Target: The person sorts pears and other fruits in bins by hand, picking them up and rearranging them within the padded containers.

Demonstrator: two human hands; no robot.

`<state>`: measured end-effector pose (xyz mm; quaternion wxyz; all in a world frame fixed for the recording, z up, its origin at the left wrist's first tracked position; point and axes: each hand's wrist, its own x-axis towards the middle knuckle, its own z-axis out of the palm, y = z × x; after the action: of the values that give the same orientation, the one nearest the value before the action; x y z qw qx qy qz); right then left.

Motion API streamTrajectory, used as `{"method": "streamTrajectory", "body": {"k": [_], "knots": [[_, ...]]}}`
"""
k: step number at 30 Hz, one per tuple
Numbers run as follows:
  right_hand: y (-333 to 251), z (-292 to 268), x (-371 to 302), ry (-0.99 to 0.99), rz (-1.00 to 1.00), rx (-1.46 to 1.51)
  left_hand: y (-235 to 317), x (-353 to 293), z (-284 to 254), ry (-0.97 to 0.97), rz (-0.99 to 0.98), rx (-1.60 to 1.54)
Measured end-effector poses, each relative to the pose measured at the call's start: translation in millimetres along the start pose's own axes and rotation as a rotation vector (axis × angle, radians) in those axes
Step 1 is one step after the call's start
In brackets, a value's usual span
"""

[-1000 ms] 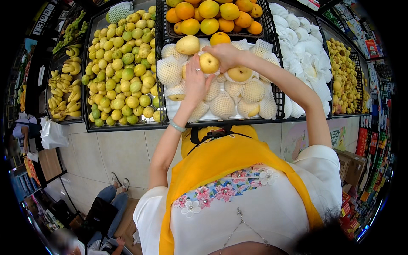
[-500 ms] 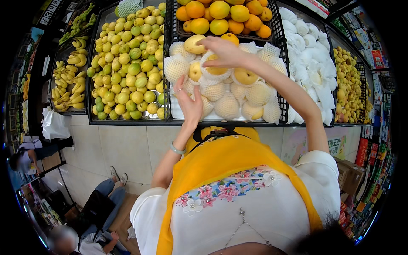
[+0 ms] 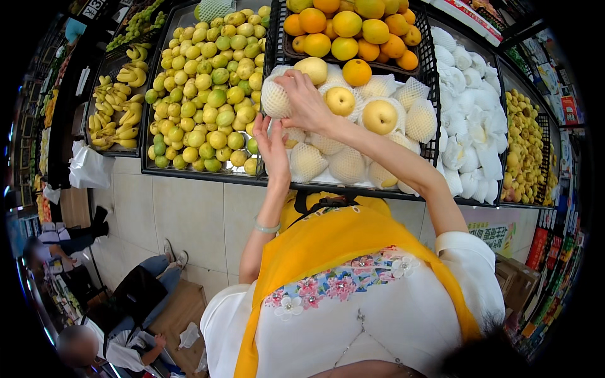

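A pale yellow pear in a white foam net [image 3: 275, 99] stands at the left side of the pear bin. My right hand [image 3: 305, 104] reaches across from the right, its fingers closed against the pear's right side. Just below, my left hand [image 3: 272, 148] has its fingers and thumb apart, the tips at the pear's lower edge. Bare at its top, another pear [image 3: 312, 69] lies behind my right hand. Two more netted pears, one a yellow pear [image 3: 339, 100] and one a rounder pear [image 3: 379, 117], show their tops to the right.
Left of the bin lies a heap of yellow-green passion fruit [image 3: 208, 94], with bananas [image 3: 118, 112] beyond. Oranges [image 3: 347, 24] fill a black basket [image 3: 423, 57] behind. White-wrapped fruit [image 3: 469, 126] lies to the right. A seated person [image 3: 132, 315] is at lower left.
My right hand has left the bare pear at the back and come onto the netted pear at the left. My left hand has stayed just below. The view has shifted slightly.
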<state>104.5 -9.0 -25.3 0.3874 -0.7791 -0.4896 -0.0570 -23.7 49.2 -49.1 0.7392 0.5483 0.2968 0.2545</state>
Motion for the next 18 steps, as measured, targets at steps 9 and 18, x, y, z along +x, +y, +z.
{"method": "streamTrajectory", "body": {"k": [9,18], "knots": [[-30,-56,-16,0.315,-0.426,0.057,94,-15,32,-0.302,-0.039,-0.365],[-20,-48,-27,0.462,-0.352,0.175,94,-10,41,-0.264,-0.016,-0.268]]}}
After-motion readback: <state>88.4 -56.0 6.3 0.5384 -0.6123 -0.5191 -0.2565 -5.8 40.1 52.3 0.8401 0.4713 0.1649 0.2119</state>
